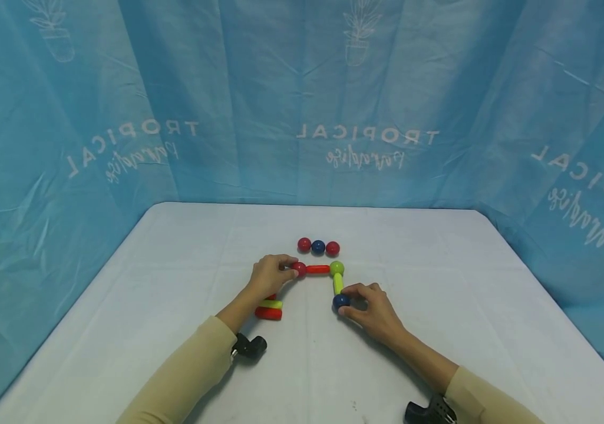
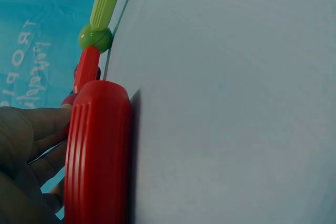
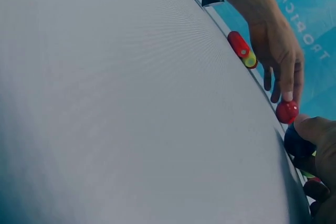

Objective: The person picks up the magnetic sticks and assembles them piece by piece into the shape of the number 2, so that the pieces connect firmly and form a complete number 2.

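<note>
My left hand [image 1: 271,275] pinches a red ball [image 1: 299,269] between thumb and fingers. A red rod [image 1: 317,269] runs from that ball to a green ball [image 1: 337,268], and a yellow-green rod [image 1: 338,284] leads from there towards me. At its near end is a dark blue ball [image 1: 341,302], pinched by my right hand [image 1: 375,311]. Together the pieces form an L-shaped chain on the table. In the right wrist view the blue ball [image 3: 299,141] is partly hidden by the right thumb.
Behind the chain sit two red balls [image 1: 304,245] with a blue ball [image 1: 318,247] between them. Beside the left wrist lie red rods [image 1: 269,313] and a yellow-green rod [image 1: 271,304], partly covered by the arm. A white cloth covers the table [image 1: 217,235]; blue curtains [image 1: 302,106] surround it.
</note>
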`<state>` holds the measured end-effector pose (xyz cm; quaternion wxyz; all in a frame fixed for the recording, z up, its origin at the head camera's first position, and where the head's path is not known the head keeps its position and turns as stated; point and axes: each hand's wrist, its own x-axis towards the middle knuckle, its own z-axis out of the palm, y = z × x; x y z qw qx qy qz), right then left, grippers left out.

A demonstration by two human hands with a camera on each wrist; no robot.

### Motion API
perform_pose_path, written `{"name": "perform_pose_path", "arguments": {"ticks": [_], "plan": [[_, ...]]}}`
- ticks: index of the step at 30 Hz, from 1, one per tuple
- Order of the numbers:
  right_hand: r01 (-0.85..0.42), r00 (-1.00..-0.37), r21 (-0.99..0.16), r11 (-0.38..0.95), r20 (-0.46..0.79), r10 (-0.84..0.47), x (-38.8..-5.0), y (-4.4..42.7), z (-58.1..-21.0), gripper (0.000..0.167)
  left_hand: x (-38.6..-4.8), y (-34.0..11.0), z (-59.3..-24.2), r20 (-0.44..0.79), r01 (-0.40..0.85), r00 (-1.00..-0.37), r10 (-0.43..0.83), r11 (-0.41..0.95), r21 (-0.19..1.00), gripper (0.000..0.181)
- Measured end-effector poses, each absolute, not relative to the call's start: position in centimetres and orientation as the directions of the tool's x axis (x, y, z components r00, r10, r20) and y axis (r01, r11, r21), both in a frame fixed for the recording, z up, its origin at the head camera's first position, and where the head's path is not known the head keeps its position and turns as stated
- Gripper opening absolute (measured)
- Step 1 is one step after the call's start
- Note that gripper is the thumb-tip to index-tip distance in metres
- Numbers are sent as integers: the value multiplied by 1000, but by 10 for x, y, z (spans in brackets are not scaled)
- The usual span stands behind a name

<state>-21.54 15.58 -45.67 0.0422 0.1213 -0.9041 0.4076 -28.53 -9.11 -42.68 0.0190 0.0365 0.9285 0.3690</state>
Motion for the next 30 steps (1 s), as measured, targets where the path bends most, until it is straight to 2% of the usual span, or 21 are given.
{"name": "perform_pose_path", "arguments": {"ticks": [12, 19, 30], "plan": [[-263, -965, -720, 643, 190, -182, -216, 156, -459, 35, -276, -123, -423, -26, 57, -993, 118, 651, 757, 33], [-265, -964, -715, 647, 192, -182, -216, 156, -458, 35, -266, -159, -425, -105, 47, -974, 200, 633, 773, 29], [-270, -963, -720, 639, 197, -185, -216, 156, -460, 34, -257, -195, -428, -69, 196, -917, 393, 594, 781, 34]]}}
